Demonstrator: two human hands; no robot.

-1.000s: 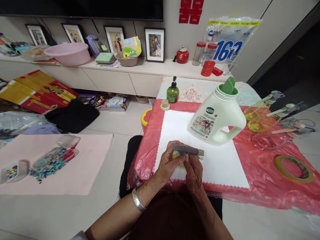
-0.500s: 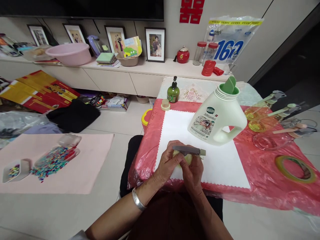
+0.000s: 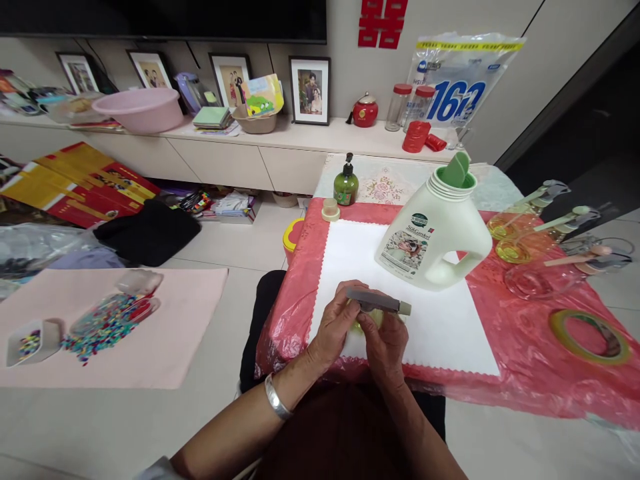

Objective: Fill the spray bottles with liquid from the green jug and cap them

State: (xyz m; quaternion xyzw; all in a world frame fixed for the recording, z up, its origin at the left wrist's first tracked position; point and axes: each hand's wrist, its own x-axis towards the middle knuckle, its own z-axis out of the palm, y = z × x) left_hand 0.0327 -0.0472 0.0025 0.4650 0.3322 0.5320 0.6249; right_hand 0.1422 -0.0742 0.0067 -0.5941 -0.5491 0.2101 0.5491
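Both hands are closed round a spray bottle (image 3: 377, 301) with a grey trigger head, its nozzle pointing right. My left hand (image 3: 336, 323) grips it from the left, with the thumb near the neck. On the other side, my right hand (image 3: 389, 340) has its fingers about the neck and the trigger. The bottle's pale yellow body is mostly hidden under the hands. Beyond them, a large pale green detergent jug (image 3: 433, 233) stands uncapped on the white sheet (image 3: 345, 250), a green spout in its mouth. A cream cap (image 3: 331, 210) sits at the sheet's far left corner.
Several clear spray bottles (image 3: 515, 248) stand on the right, near a roll of tape (image 3: 590, 338). At the back is a green pump bottle (image 3: 346, 185). Red plastic film (image 3: 285, 320) covers the table. Left, a pink mat (image 3: 170, 347) holds scattered beads (image 3: 103, 337).
My left thumb has shifted up slightly towards the spray head, and my right thumb has moved a little. Both hands keep hold of the bottle; everything else stays put.
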